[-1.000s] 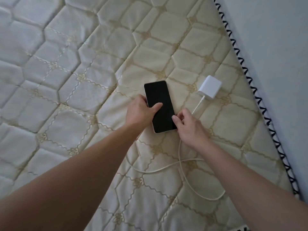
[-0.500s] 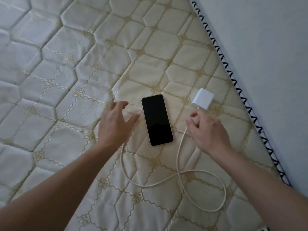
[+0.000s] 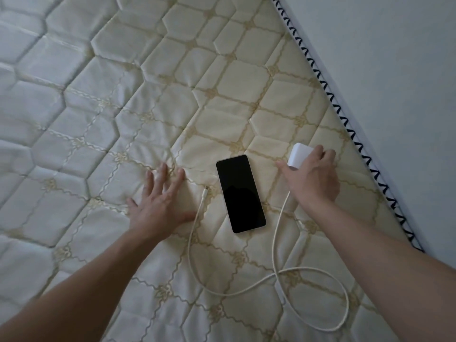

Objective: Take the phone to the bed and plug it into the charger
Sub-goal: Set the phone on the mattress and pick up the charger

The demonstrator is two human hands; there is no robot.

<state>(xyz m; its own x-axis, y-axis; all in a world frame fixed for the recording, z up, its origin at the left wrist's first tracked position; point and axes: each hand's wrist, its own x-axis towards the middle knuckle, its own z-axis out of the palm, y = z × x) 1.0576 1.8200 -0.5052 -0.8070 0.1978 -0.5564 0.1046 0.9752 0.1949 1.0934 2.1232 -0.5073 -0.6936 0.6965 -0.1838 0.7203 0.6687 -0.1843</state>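
Charger brick [image 3: 299, 155] half hidden under right hand [image 3: 313, 178].

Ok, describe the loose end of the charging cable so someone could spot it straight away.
On the quilted mattress, find the black phone lying face up. Just left of it, beside the flat left hand, lies the white cable's free plug, unconnected; the other end runs toward the right hand.

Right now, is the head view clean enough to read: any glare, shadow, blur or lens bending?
Head view: dim, soft light, warmer around the phone, greyer at left; faint reflection only on its dark screen; soft shadows under the left hand and right hand; slight softness overall; wide-angle bending stretches the forearms and slants the mattress edge.
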